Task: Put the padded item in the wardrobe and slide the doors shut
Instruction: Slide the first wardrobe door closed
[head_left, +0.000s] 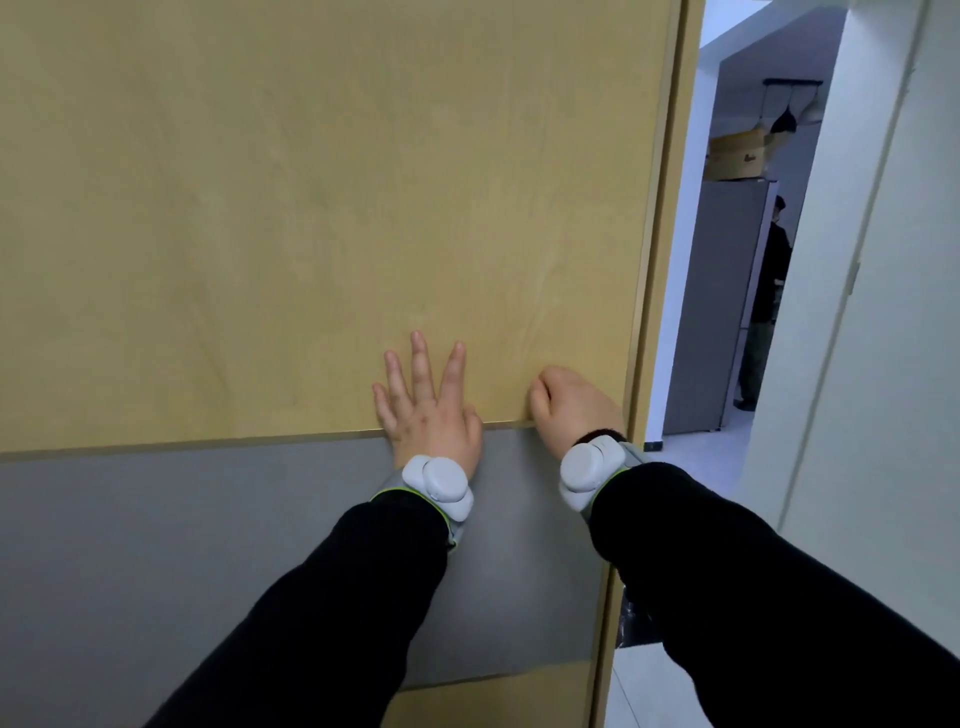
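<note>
Where the two black sleeves (753, 597) reach forward with grey wrist trackers (439, 480), the left hand (431, 410) lies flat with fingers spread and its grip released on the yellow wardrobe door (311, 208), just above the grey panel (182, 545). The right hand (574, 408) is beside it, fingers curled with a clenched grip near the door's right edge, grasping nothing I can see. The padded item is not visible; beyond the frame (660, 260), a doorway shows a grey cabinet (717, 312) topped by a cardboard box (737, 156) and a standing person (766, 306).

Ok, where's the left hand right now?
In the head view, the left hand lies flat, fingers spread, on the yellow wardrobe door, low and centre, just left of the curled right hand.
</note>
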